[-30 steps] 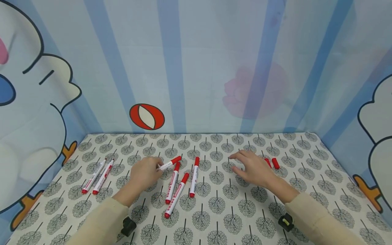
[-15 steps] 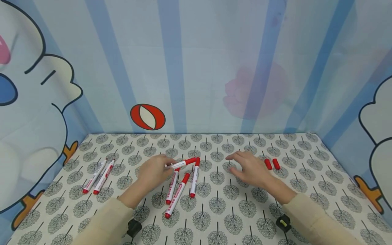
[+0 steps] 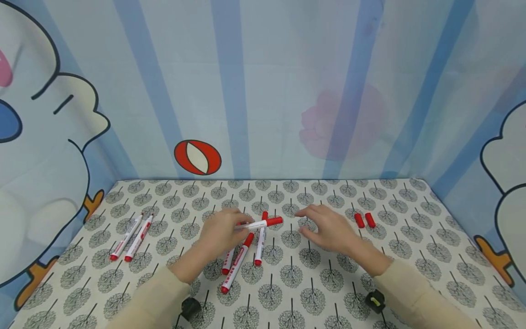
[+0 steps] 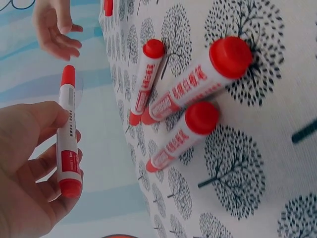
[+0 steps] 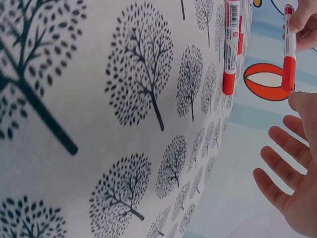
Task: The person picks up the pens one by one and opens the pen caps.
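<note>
My left hand (image 3: pixel 222 232) pinches a white whiteboard marker (image 4: pixel 68 131) between thumb and fingers, above the table. Its red cap points toward my right hand (image 3: pixel 332 230). That hand hovers with relaxed, spread fingers and holds nothing; a small gap parts it from the cap in the head view. Below the held marker lie three more red-capped markers: one marker (image 3: pixel 237 265) in front, another marker (image 3: pixel 260 244) to its right, and a third marker (image 3: pixel 228 262) partly hidden by my left hand.
Two markers without caps, a left one (image 3: pixel 125 239) and a right one (image 3: pixel 139 238), lie side by side at the table's left. Two loose red caps, one cap (image 3: pixel 359 220) beside another cap (image 3: pixel 370 220), lie beyond my right wrist. A printed curtain (image 3: pixel 271 91) stands behind the tree-patterned cloth (image 3: pixel 296 283).
My left hand has carried the marker rightward, over the markers on the table. My right hand has shifted slightly left, so the gap between the hands has narrowed.
</note>
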Demonstrator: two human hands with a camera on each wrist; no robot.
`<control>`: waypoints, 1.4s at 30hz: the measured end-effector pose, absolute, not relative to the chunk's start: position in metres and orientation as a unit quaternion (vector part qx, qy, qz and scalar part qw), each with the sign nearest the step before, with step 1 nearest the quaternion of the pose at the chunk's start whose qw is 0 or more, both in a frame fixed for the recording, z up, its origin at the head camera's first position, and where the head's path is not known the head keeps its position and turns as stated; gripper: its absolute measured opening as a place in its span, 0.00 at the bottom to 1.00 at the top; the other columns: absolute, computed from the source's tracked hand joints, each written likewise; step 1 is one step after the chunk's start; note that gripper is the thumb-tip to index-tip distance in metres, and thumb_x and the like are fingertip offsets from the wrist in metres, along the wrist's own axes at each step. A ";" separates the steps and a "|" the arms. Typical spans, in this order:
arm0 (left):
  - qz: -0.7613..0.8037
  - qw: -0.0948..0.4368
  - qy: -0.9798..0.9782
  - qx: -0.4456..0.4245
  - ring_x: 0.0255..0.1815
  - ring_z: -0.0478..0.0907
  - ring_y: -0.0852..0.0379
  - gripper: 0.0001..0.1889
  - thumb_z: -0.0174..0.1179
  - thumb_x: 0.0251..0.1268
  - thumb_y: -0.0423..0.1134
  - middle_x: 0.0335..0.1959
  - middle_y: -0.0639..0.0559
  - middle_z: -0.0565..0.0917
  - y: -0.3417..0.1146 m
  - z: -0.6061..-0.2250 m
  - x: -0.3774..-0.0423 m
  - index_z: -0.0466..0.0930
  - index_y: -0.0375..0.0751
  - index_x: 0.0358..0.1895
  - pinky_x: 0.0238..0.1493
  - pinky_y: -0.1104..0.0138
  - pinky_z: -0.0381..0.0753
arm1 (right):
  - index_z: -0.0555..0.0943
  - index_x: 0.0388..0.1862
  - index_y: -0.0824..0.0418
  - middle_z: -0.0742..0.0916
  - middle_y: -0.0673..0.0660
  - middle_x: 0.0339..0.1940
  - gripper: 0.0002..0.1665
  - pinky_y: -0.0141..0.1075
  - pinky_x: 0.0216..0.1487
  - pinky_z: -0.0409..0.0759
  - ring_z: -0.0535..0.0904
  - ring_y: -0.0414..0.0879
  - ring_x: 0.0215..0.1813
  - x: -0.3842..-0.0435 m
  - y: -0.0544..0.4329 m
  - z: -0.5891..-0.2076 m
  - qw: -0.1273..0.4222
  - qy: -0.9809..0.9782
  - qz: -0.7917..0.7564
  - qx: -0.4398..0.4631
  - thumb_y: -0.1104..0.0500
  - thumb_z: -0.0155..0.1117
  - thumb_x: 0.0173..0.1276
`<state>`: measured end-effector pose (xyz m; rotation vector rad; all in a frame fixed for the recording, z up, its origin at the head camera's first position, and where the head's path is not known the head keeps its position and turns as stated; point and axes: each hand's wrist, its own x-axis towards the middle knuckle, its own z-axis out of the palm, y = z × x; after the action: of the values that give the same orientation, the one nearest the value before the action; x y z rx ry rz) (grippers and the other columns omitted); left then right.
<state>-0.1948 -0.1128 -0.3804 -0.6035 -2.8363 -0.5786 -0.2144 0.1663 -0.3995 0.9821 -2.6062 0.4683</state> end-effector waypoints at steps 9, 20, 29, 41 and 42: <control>-0.195 0.097 -0.950 -0.222 0.26 0.69 0.67 0.13 0.63 0.50 0.38 0.31 0.63 0.80 -0.100 -0.378 -0.191 0.85 0.55 0.41 0.21 0.74 0.67 | 0.77 0.53 0.56 0.84 0.51 0.47 0.23 0.40 0.51 0.77 0.80 0.46 0.49 -0.211 0.156 -0.398 0.152 -0.902 0.173 0.366 0.53 0.66 0.57; -0.192 0.086 -0.948 -0.237 0.29 0.70 0.65 0.12 0.64 0.51 0.40 0.33 0.63 0.80 -0.091 -0.376 -0.190 0.84 0.58 0.41 0.24 0.74 0.69 | 0.79 0.50 0.51 0.84 0.46 0.44 0.21 0.37 0.45 0.77 0.79 0.42 0.46 -0.206 0.149 -0.396 0.146 -0.905 0.168 0.363 0.50 0.67 0.56; -0.209 0.072 -0.943 -0.251 0.28 0.69 0.66 0.14 0.65 0.51 0.40 0.32 0.62 0.77 -0.088 -0.375 -0.187 0.84 0.59 0.43 0.22 0.75 0.69 | 0.80 0.43 0.53 0.85 0.44 0.35 0.16 0.32 0.40 0.77 0.78 0.36 0.36 -0.206 0.145 -0.400 0.153 -0.883 0.212 0.390 0.55 0.68 0.55; -0.230 0.064 -0.935 -0.263 0.24 0.68 0.66 0.13 0.65 0.52 0.41 0.30 0.63 0.76 -0.087 -0.377 -0.188 0.84 0.56 0.43 0.18 0.74 0.68 | 0.81 0.38 0.53 0.83 0.44 0.30 0.09 0.34 0.33 0.78 0.76 0.35 0.31 -0.206 0.144 -0.399 0.108 -0.889 0.266 0.358 0.57 0.67 0.57; -0.230 0.064 -0.935 -0.261 0.24 0.68 0.66 0.13 0.65 0.52 0.42 0.30 0.63 0.76 -0.088 -0.378 -0.188 0.84 0.56 0.43 0.18 0.74 0.68 | 0.81 0.38 0.53 0.83 0.44 0.30 0.09 0.33 0.34 0.79 0.76 0.34 0.31 -0.206 0.144 -0.400 0.109 -0.888 0.270 0.357 0.57 0.67 0.57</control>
<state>-0.1884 -0.0875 -0.3776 -0.7890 -2.8237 -0.6949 -0.2056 0.1443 -0.3996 1.0510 -2.6100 0.7930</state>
